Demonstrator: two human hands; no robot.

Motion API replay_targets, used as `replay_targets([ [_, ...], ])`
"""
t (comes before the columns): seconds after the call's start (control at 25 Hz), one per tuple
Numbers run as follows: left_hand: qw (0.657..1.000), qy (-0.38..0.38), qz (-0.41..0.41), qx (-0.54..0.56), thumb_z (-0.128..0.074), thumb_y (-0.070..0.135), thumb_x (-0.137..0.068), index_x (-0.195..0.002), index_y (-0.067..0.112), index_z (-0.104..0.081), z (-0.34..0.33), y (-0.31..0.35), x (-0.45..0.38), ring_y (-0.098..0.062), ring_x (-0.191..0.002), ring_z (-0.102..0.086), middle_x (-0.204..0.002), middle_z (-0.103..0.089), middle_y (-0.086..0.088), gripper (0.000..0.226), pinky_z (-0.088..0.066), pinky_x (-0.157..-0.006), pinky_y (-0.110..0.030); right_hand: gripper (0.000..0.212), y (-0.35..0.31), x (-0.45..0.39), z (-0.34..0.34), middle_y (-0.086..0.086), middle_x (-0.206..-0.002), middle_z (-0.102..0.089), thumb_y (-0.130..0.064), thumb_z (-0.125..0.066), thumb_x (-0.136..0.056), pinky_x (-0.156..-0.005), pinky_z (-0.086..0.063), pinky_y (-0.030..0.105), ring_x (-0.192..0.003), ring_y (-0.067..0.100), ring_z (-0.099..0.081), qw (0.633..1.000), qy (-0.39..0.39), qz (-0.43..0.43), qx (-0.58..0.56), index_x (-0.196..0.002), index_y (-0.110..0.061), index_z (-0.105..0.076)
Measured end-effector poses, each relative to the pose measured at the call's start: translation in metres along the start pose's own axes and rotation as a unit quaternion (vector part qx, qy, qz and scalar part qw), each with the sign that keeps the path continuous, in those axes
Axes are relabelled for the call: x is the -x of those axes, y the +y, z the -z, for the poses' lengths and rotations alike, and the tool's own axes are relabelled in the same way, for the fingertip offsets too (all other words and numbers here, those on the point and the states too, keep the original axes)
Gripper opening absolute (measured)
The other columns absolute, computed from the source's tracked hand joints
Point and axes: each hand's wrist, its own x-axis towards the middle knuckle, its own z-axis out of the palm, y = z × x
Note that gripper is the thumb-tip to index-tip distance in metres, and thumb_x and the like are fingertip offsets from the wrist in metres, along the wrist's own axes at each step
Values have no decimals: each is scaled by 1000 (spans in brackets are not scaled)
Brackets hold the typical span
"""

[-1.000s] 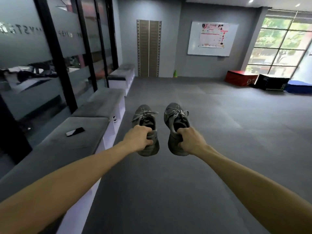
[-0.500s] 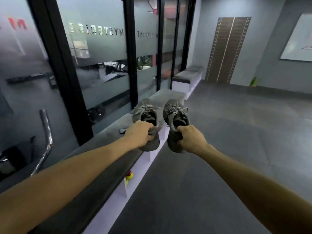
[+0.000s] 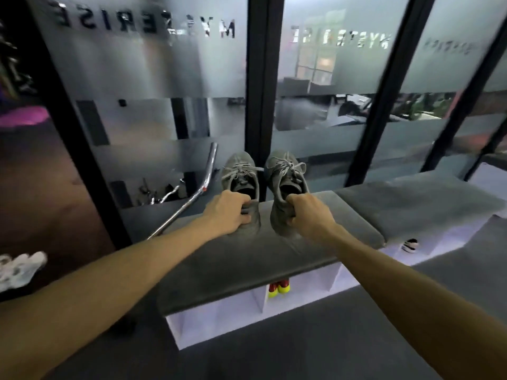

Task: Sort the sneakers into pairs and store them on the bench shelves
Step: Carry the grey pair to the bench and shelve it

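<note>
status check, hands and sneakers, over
Left hand grips one grey sneaker, right hand the other. Both held above the bench. One cubby holds red-yellow shoes; neighbours look free.

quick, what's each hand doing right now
Left hand: closed, gripping the heel of the left grey sneaker.
Right hand: closed, gripping the heel of the right grey sneaker.

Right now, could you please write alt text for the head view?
Two bare hands, left hand and right hand, each grip one grey lace-up sneaker (left sneaker, right sneaker) by the heel above a grey-cushioned white bench. Red-and-yellow shoes sit in one cubby below.
</note>
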Motion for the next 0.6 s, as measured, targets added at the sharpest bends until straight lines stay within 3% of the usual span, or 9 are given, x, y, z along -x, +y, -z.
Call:
replay_targets([
  [0.12, 998, 13, 66, -10, -73, 25, -82, -57, 27, -38, -3, 2, 25, -24, -78, -64, -72, -60, 1, 43, -51, -68, -34, 17, -5, -8, -10, 13, -101, -64, -13, -61, -82, -66, -41, 33, -91, 37, -62, 998, -22, 62, -4, -99, -12, -60],
  [0.32, 991, 39, 121, -39, -73, 26, -84, -58, 24, -35, -21, 0, 74, -22, -74, -61, -69, -56, 2, 46, -35, -60, -28, 16, -20, 14, -38, 14, -101, -64, -14, -60, -83, -68, -45, 36, -94, 38, -62, 988, -54, 146, -22, -98, -9, -60],
  [0.6, 983, 37, 175, -35, -75, 30, -81, -71, 21, -52, -125, -33, 152, -24, -81, -64, -76, -62, 2, 27, -51, -71, -35, 24, -21, 74, -158, 12, -106, -65, -14, -58, -82, -70, -44, 33, -97, 37, -62, 979, -82, 186, -22, -105, -14, -61],
])
